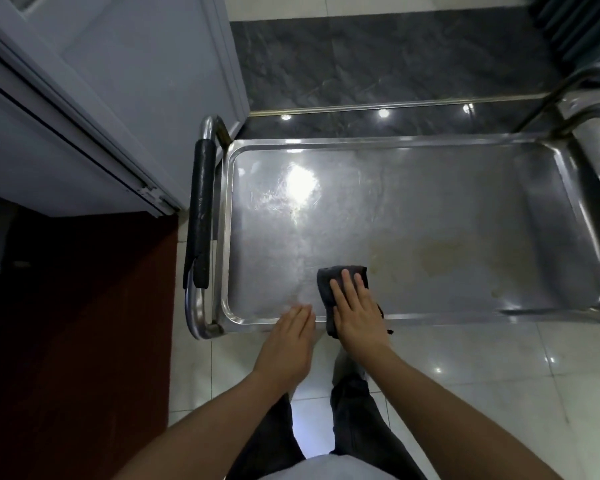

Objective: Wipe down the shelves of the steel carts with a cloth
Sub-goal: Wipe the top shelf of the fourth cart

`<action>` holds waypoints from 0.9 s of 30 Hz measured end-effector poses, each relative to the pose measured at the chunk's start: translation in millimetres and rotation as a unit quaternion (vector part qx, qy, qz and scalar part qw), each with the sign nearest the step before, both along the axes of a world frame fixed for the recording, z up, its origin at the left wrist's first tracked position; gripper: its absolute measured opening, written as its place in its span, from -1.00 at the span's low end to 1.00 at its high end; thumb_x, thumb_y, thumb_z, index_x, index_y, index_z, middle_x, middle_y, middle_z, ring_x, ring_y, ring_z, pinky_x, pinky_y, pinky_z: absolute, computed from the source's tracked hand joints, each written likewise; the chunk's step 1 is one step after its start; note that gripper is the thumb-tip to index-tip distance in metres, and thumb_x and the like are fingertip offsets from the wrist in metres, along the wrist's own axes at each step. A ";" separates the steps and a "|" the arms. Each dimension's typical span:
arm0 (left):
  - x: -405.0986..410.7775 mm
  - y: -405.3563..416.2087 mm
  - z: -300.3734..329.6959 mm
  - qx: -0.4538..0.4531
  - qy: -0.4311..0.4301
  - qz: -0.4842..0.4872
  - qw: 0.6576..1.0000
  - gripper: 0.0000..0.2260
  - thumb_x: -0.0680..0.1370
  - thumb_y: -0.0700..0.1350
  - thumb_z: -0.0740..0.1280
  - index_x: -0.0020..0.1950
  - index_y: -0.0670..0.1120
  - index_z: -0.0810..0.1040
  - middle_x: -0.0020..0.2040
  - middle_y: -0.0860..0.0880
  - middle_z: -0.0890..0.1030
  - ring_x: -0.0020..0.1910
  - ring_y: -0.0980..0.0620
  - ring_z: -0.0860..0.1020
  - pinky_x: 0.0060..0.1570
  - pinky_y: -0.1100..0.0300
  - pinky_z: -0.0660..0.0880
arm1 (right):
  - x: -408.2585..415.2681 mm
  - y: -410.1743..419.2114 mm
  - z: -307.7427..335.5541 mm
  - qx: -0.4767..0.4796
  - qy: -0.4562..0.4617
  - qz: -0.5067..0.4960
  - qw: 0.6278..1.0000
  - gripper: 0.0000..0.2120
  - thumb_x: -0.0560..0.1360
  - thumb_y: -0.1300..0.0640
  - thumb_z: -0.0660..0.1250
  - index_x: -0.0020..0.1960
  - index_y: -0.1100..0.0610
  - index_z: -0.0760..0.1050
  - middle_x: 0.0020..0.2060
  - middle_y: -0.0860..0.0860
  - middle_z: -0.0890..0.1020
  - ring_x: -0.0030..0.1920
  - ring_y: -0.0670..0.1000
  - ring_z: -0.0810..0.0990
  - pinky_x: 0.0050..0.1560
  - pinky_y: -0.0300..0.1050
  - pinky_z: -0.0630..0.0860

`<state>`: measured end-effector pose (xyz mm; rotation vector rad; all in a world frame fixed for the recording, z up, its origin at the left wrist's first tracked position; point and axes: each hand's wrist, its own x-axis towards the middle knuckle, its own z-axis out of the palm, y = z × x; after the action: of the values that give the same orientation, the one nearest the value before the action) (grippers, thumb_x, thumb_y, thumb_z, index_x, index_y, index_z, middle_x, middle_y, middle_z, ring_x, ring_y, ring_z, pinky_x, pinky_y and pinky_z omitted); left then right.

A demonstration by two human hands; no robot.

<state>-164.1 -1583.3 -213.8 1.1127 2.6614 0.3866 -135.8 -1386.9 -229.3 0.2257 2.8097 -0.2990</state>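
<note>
Both hands flat: right hand [355, 306] presses cloth [329, 282] on top shelf [430, 209]; left hand [290, 336] bare; stains remain at three o'clock.

The right hand [355, 308] covers most of the dark cloth [329, 277], hiding its middle. A second steel cart [596, 140] is cut off by the right edge. The left hand's fingers [303, 311] are motion-blurred. The person's feet are hidden behind their trouser legs [354, 417].

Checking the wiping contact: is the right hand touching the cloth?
Touching. The head view shows the right hand lying flat with straight fingers on the dark cloth on the cart shelf.
</note>
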 end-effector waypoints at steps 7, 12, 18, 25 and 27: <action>17.4 19.5 1.8 -0.019 -0.021 -0.009 1.000 -0.55 0.61 -0.06 0.13 0.46 -0.15 0.48 0.35 -0.11 0.51 0.31 -0.14 0.48 0.29 0.01 0.52 | 1.9 32.7 5.4 0.003 -0.011 -0.016 1.000 -0.37 0.58 0.00 -0.07 0.62 0.05 -0.06 0.63 0.08 -0.04 0.61 0.17 -0.06 0.51 0.14 0.19; 27.6 27.6 -6.0 0.005 -0.025 0.029 0.999 -0.62 0.61 -0.10 0.18 0.38 -0.14 0.53 0.29 -0.11 0.53 0.23 -0.13 0.50 0.23 0.00 0.51 | -52.4 52.8 5.2 -0.006 -0.011 -0.043 0.999 -0.41 0.64 0.00 -0.09 0.63 0.05 -0.14 0.62 0.05 -0.15 0.62 0.17 -0.12 0.57 0.15 0.06; 35.7 30.7 -13.7 0.013 -0.014 0.064 0.998 -0.62 0.63 -0.09 0.14 0.39 -0.15 0.55 0.33 -0.13 0.53 0.29 -0.16 0.50 0.29 -0.04 0.51 | -121.8 85.1 11.2 -0.008 -0.004 -0.050 0.999 -0.41 0.68 0.03 -0.02 0.64 0.04 -0.15 0.63 0.05 -0.20 0.61 0.15 -0.21 0.59 0.10 -0.13; 38.1 29.6 -16.2 -0.038 -0.036 0.054 0.997 -0.56 0.68 -0.03 0.06 0.49 -0.15 0.46 0.43 -0.11 0.48 0.41 -0.15 0.44 0.36 -0.04 0.47 | -121.2 121.8 5.9 -0.008 0.006 -0.084 0.996 -0.38 0.66 0.05 0.03 0.65 0.03 -0.12 0.63 0.04 -0.16 0.61 0.16 -0.18 0.58 0.14 -0.02; 37.1 30.7 -14.7 -0.043 -0.041 0.052 0.997 -0.55 0.68 -0.03 0.04 0.49 -0.14 0.46 0.43 -0.10 0.48 0.41 -0.14 0.44 0.35 -0.04 0.48 | -116.7 123.1 7.1 -0.018 0.000 -0.094 0.995 -0.38 0.66 0.06 0.03 0.65 0.03 -0.14 0.63 0.04 -0.17 0.62 0.15 -0.18 0.58 0.15 -0.01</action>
<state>-127.0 -1552.6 -228.6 0.9148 2.6435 0.3253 -252.5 -1263.8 -222.2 0.4831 2.7845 -0.3923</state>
